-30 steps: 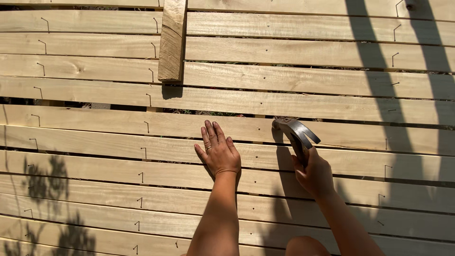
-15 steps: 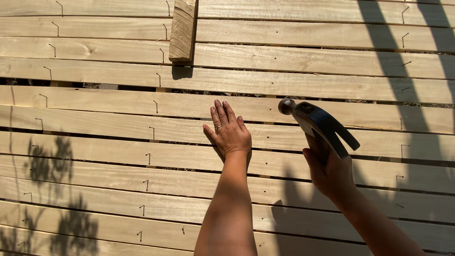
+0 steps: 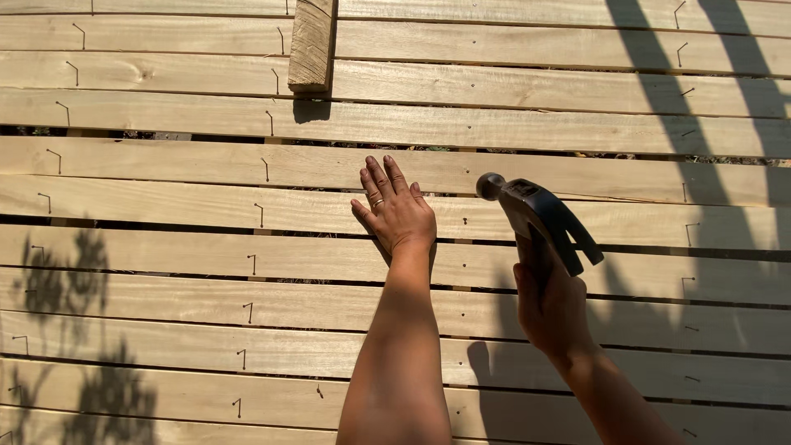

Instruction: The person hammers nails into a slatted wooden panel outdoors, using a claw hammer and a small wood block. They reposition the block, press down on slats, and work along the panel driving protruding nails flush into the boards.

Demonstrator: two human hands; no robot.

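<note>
A: What does the figure show?

B: A head-camera view down onto pale wooden slats (image 3: 165,177) laid side by side, with dark gaps between some of them. The left hand (image 3: 397,208) lies flat, palm down, on the slats near the centre, its fingers straight and close together; a ring shows on one finger. The right hand (image 3: 550,303) is wrapped tight around the handle of a hammer (image 3: 537,216), held clear of the wood.

A: Where is the hammer relative to the left hand?

B: Just to the right of it, apart from it. The round striking face points left, toward the fingers of the flat hand, and the claw points down to the right. A shadow of the arm falls on the slats below the right hand.

A: What differs from the view half a second earlier?

B: Little. The left hand has kept its flat rest on the same slat. The hammer head sits at nearly the same height, with the same tilt.

A: What else lies on the slats?

B: A short block (image 3: 311,43) rests across the upper slats, casting a small shadow beneath its end. Rows of bent nails (image 3: 265,169) stand along the boards. Small dark dots near the hammer face are probably nail heads, though the view is too coarse to be certain.
</note>
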